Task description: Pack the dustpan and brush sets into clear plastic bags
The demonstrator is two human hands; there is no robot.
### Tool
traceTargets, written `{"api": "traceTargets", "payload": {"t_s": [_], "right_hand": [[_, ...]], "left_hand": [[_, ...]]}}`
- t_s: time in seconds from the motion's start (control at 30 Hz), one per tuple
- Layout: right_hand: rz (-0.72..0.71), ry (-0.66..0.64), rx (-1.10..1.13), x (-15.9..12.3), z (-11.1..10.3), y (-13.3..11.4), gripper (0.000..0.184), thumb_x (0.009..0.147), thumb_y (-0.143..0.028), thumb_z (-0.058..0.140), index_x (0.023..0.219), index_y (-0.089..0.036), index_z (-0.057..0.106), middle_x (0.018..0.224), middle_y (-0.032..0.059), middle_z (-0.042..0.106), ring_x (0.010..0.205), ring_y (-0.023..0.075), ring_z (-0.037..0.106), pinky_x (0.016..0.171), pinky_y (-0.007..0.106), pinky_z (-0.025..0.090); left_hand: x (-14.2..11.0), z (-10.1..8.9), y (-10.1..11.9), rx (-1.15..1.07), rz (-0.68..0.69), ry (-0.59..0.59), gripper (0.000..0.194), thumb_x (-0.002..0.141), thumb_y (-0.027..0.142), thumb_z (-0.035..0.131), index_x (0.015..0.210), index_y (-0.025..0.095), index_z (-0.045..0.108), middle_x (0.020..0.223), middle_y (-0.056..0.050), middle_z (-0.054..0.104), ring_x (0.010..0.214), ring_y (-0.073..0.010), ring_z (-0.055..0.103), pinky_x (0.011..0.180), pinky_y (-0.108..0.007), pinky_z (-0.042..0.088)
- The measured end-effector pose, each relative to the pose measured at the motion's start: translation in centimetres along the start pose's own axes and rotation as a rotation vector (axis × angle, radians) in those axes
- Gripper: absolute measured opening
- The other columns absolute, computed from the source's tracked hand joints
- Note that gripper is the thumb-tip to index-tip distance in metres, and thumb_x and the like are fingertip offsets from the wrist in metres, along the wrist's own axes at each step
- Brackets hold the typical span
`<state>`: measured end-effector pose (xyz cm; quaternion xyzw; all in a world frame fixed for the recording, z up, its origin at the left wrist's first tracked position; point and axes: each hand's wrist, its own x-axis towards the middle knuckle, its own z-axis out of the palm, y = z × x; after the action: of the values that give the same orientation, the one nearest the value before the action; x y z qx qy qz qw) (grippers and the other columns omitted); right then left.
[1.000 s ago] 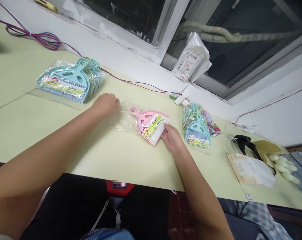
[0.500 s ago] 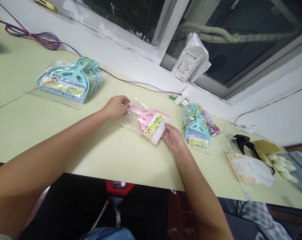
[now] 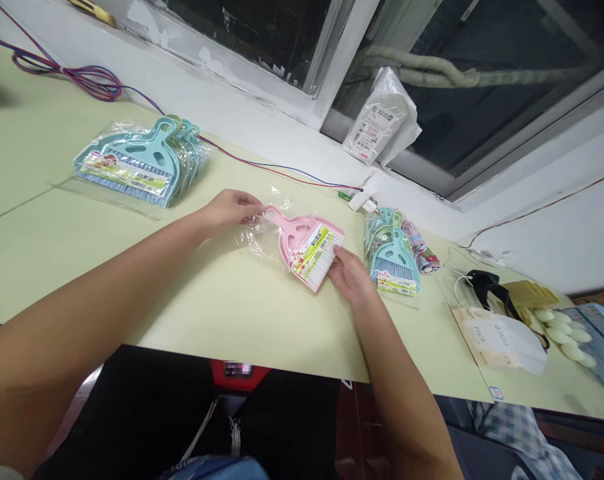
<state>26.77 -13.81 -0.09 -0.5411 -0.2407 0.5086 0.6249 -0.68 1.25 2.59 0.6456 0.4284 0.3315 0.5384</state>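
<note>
A pink dustpan and brush set (image 3: 302, 243) with white bristles and a printed label lies between my hands, just over the table. Around its handle is a loose clear plastic bag (image 3: 257, 243). My left hand (image 3: 235, 208) is closed, its fingertips pinching at the tip of the pink handle; whether bag film is caught there too, I cannot tell. At the opposite end, my right hand (image 3: 352, 273) grips the bristle edge, thumb on top and fingers partly hidden underneath.
Bagged blue dustpan sets (image 3: 147, 160) lean in a row at the left; a smaller group (image 3: 396, 260) stands at the right. Behind runs a red and blue cable (image 3: 282, 171). Farther right are a paper pouch (image 3: 497, 340) and black strap (image 3: 492, 287). A wrapped box (image 3: 377, 123) sits on the sill.
My left hand has moved right from the loose bag to the handle's tip, and its fingers have closed there. The pink set has shifted slightly right with my right hand still on it.
</note>
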Motion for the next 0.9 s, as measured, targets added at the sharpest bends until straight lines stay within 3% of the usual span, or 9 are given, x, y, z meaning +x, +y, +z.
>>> {"api": "traceTargets", "payload": {"t_s": [0.2, 0.4, 0.9], "right_hand": [[-0.008, -0.013, -0.025, -0.1, 0.1, 0.0, 0.014, 0.093, -0.023, 0.06, 0.098, -0.014, 0.07, 0.094, 0.008, 0.076, 0.082, 0.0178, 0.071, 0.08, 0.032, 0.06], [-0.076, 0.01, -0.098, -0.3, -0.1, -0.1, 0.015, 0.093, -0.027, 0.062, 0.098, -0.017, 0.072, 0.094, 0.0043, 0.076, 0.081, 0.0151, 0.07, 0.075, 0.026, 0.058], [-0.004, -0.035, 0.071, -0.6, 0.4, -1.3, 0.018, 0.097, -0.026, 0.055, 0.099, -0.017, 0.07, 0.107, 0.0093, 0.078, 0.099, 0.0178, 0.074, 0.087, 0.027, 0.062]], "left_hand": [[0.1, 0.2, -0.2, 0.064, 0.042, -0.057, 0.032, 0.073, 0.049, 0.08, 0.088, 0.022, 0.081, 0.072, -0.008, 0.07, 0.064, -0.0166, 0.06, 0.062, -0.032, 0.049], [0.5, 0.3, -0.7, -0.005, 0.032, -0.037, 0.028, 0.071, 0.045, 0.081, 0.086, 0.021, 0.082, 0.074, -0.008, 0.072, 0.065, -0.0163, 0.061, 0.064, -0.032, 0.05], [0.7, -0.1, -0.8, -0.156, -0.091, 0.02, 0.03, 0.062, 0.036, 0.089, 0.081, 0.014, 0.082, 0.083, -0.013, 0.076, 0.071, -0.0184, 0.066, 0.072, -0.032, 0.054]]}}
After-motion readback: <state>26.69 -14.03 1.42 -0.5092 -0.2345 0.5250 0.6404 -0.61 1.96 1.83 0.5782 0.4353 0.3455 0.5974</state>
